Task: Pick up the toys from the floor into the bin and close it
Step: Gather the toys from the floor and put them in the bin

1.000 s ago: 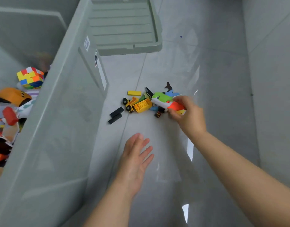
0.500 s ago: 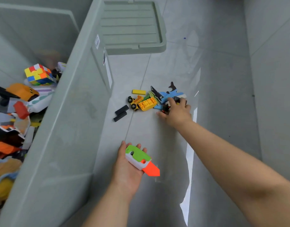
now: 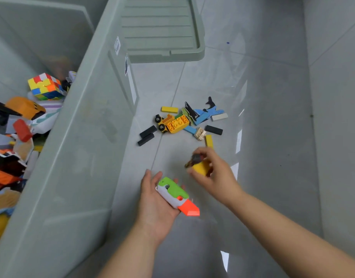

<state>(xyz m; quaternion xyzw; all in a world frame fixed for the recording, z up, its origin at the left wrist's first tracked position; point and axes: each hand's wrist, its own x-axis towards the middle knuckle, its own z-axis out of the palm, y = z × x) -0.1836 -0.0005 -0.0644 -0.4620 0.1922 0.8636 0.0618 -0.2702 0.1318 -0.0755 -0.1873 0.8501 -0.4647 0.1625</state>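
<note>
One big green bin (image 3: 76,157) hogs the left side, its lid (image 3: 162,29) lying off behind. Loose toys (image 3: 184,121) sit ahead on the floor (image 3: 273,137). Left hand (image 3: 154,201), palm open, cradles a green-orange toy (image 3: 175,194); right hand (image 3: 214,173) pinches a yellow piece (image 3: 199,167).

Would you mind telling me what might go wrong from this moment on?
1. The green, white and orange toy only lies across the open left hand, its orange tip overhanging, so it might slide off.
2. The right hand pinches a small yellow toy; that grip may slip.
3. Two black blocks lie near the bin wall and might be overlooked.
</note>
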